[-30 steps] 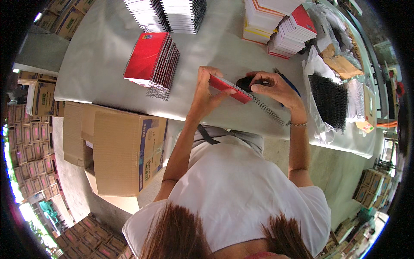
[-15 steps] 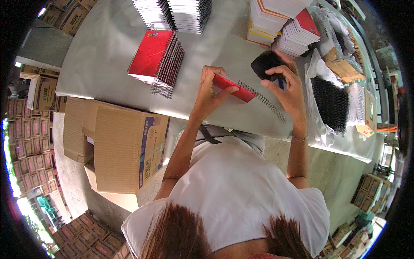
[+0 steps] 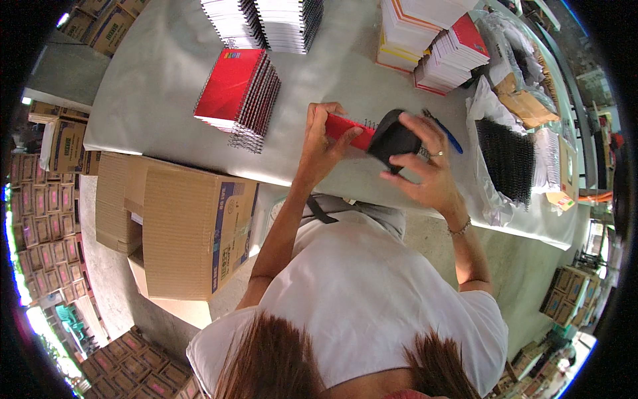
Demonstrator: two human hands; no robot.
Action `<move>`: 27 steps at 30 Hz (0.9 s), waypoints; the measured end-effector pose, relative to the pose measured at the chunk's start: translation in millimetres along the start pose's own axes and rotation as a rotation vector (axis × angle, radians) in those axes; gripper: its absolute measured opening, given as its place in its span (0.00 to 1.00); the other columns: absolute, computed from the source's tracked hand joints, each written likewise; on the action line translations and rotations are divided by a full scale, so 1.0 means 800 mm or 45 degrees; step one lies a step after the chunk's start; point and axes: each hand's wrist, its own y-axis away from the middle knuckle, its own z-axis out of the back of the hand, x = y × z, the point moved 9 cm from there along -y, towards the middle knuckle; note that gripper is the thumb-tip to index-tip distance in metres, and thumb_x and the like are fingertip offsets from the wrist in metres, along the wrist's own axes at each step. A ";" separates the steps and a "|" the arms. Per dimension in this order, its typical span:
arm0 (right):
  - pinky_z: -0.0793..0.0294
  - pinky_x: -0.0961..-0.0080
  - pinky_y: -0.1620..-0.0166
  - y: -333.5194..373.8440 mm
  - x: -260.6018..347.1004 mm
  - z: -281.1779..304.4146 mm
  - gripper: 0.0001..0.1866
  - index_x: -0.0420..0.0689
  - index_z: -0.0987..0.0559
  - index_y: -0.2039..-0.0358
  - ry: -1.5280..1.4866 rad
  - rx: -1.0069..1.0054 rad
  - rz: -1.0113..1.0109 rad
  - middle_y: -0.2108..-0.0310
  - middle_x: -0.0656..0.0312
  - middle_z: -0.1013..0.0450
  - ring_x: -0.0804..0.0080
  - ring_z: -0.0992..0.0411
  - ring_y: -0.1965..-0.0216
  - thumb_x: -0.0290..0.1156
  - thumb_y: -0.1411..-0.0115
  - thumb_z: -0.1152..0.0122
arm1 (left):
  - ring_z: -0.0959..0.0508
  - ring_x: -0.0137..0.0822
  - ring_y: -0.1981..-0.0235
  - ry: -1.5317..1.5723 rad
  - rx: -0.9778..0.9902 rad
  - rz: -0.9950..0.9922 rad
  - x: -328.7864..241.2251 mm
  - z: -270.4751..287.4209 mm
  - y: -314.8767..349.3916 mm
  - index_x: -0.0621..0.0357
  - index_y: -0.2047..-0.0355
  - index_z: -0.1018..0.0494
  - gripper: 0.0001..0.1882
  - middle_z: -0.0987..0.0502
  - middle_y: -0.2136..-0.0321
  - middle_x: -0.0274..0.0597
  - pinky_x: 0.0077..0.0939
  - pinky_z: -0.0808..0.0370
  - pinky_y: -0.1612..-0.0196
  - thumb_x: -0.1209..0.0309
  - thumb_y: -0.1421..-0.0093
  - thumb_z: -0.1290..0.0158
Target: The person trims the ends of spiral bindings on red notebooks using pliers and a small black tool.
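Observation:
My left hand (image 3: 321,147) grips a small red notebook (image 3: 340,129) at its left end, thumb on the cover, above the table's near edge. A wire coil (image 3: 369,124) shows along its far edge. My right hand (image 3: 430,166) holds a black, rounded pad-like piece (image 3: 392,141) against the notebook's right end. That piece hides the notebook's right end and most of the loose coil. Just right of my right hand lies a slim blue-handled tool (image 3: 453,138) with a dark tip. To the left stands a stack of red coil-bound notebooks (image 3: 229,83).
White coil-bound stacks (image 3: 282,23) stand at the far side of the table (image 3: 143,100). Unbound page blocks (image 3: 409,33) and red-covered blocks (image 3: 452,56) sit far right. Black wire coils (image 3: 506,159) lie in plastic at right. An open cardboard box (image 3: 179,229) stands below the left edge.
My right hand has brought the black piece leftward and nearer, onto the notebook's right end. The blue-handled tool now shows on the table. My left hand keeps its grip.

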 end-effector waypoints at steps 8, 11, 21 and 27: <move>0.38 0.55 0.34 -0.008 -0.004 -0.015 0.15 0.47 0.21 0.71 -0.190 0.157 0.072 0.34 0.55 0.37 0.48 0.42 0.34 0.35 0.55 0.22 | 0.28 0.37 0.56 0.023 -0.037 0.029 0.006 0.000 0.002 0.59 0.54 0.33 0.24 0.32 0.58 0.42 0.30 0.31 0.51 0.68 0.45 0.32; 0.41 0.56 0.33 -0.018 -0.049 0.011 0.13 0.47 0.19 0.71 -0.211 -0.138 -0.231 0.33 0.54 0.38 0.49 0.43 0.32 0.36 0.52 0.23 | 0.29 0.37 0.55 0.045 -0.032 0.039 0.004 -0.001 0.004 0.60 0.54 0.33 0.24 0.33 0.58 0.42 0.30 0.31 0.50 0.68 0.45 0.33; 0.47 0.49 0.33 -0.048 -0.048 -0.020 0.17 0.50 0.21 0.51 0.113 0.078 -0.362 0.43 0.57 0.30 0.56 0.35 0.41 0.38 0.41 0.34 | 0.30 0.39 0.53 0.049 -0.071 0.085 0.004 -0.002 0.012 0.61 0.53 0.33 0.24 0.33 0.57 0.43 0.32 0.31 0.50 0.67 0.44 0.34; 0.50 0.48 0.34 -0.032 -0.032 -0.064 0.15 0.52 0.20 0.52 0.108 0.213 -0.423 0.59 0.64 0.23 0.64 0.28 0.51 0.32 0.41 0.36 | 0.30 0.43 0.54 -0.055 -0.101 0.027 -0.005 -0.001 0.011 0.60 0.53 0.33 0.24 0.32 0.58 0.44 0.34 0.31 0.51 0.70 0.46 0.33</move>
